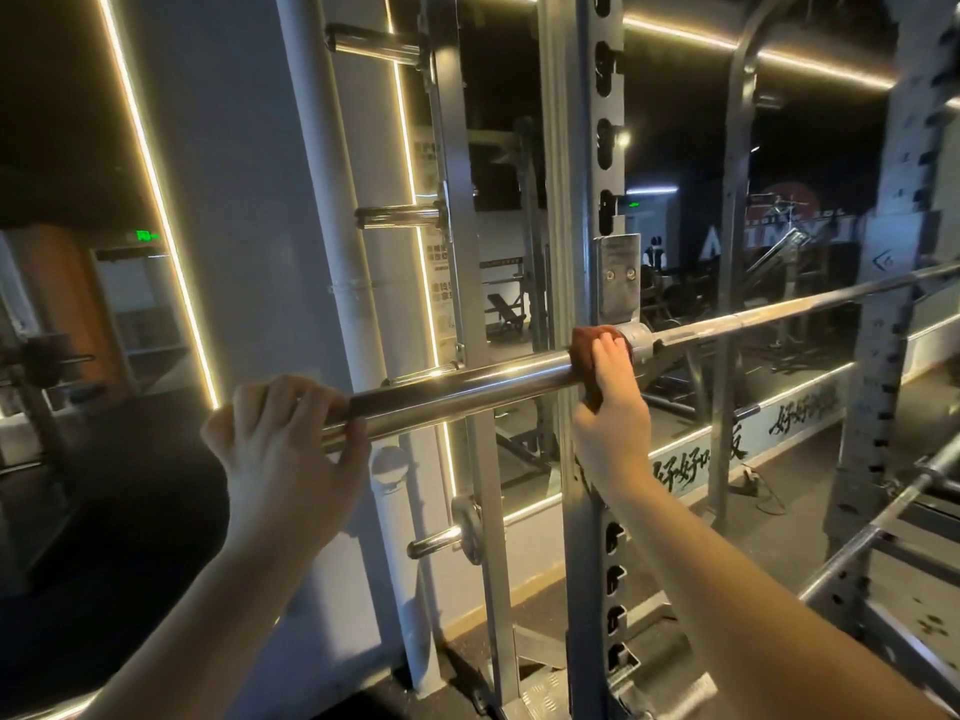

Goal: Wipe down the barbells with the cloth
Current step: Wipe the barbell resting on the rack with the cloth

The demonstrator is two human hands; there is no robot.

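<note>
Where the barbell [467, 387] lies: across the grey rack [587, 537], thick shiny end toward the left, thin shaft running off to the right
Left hand [280, 444]: fingers curled over the top of the bar's end, gripping it
Right hand [613, 407]: fingers bent over a reddish-brown cloth [589, 345], holding it wrapped on the bar
Cloth spot: on the thick end, touching the collar [636, 337], just beside the rack post
Behind: small weight plate [467, 527] on a low peg
</note>
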